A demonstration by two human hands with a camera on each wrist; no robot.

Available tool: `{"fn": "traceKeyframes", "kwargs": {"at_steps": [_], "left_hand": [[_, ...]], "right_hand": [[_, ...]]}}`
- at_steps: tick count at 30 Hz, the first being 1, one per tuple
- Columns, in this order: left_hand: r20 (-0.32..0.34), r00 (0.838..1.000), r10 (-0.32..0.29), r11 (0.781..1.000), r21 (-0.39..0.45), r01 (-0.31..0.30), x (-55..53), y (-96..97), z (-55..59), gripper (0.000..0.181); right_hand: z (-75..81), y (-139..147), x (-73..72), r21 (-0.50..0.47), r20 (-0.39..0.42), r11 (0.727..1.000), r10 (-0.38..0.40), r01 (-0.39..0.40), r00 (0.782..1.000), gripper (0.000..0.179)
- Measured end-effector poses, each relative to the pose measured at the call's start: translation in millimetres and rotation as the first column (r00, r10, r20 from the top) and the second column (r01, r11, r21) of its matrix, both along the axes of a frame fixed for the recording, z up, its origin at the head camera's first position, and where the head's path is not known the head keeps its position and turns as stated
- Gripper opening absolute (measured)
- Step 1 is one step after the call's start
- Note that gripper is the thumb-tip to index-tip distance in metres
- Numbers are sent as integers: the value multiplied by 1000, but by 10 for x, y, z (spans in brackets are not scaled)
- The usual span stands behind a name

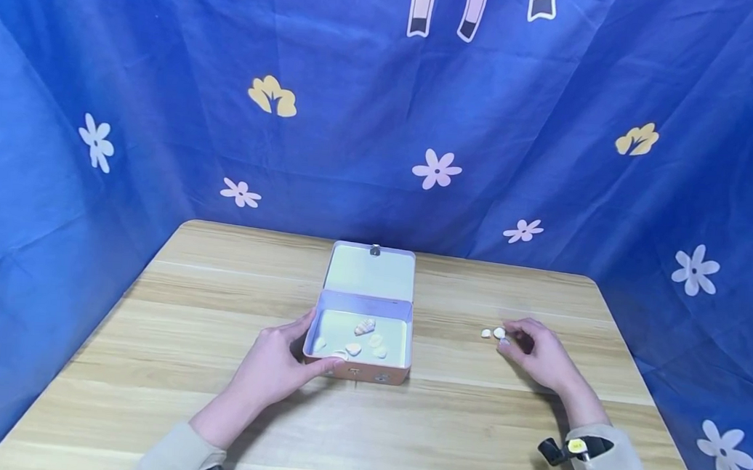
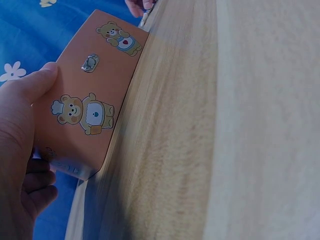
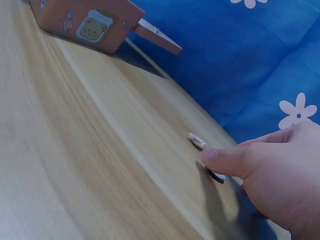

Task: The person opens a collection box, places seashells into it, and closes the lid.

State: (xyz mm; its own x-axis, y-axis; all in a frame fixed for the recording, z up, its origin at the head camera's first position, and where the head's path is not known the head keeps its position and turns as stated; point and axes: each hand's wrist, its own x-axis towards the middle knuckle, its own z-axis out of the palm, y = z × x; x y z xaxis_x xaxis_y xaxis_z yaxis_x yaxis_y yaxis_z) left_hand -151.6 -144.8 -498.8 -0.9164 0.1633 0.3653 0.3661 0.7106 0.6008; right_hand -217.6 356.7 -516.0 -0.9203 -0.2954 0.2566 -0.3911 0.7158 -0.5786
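Note:
A small hinged tin box [image 1: 376, 373] stands with its lid [image 1: 370, 271] raised; its outside is orange-brown with bear pictures. Inside lie a spiral seashell [image 1: 365, 327] and several pale seashells [image 1: 353, 349]. My left hand [image 1: 272, 366] grips the box's left front corner, thumb along the front rim and fingers at the left side. To the right, my right hand [image 1: 541, 354] is over the table beside a few white seashells [image 1: 499, 333], thumb and forefinger apart around the nearest one. In the right wrist view the thumb hides part of a shell [image 3: 216, 175].
The wood-grain table [image 1: 441, 429] reaches back to a blue curtain [image 1: 358, 117] with flowers, which hangs behind it and along both sides. A dark wrist strap with a device [image 1: 574, 447] sits on the right sleeve.

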Motion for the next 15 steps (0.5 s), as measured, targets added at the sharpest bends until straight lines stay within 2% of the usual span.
{"fn": "traceKeyframes", "kwargs": {"at_steps": [15], "left_hand": [[15, 1000, 0, 1000, 1, 0, -3, -8, 30, 112]], "right_hand": [[-149, -4, 17, 23, -109, 998, -59, 62, 992, 27]]}}
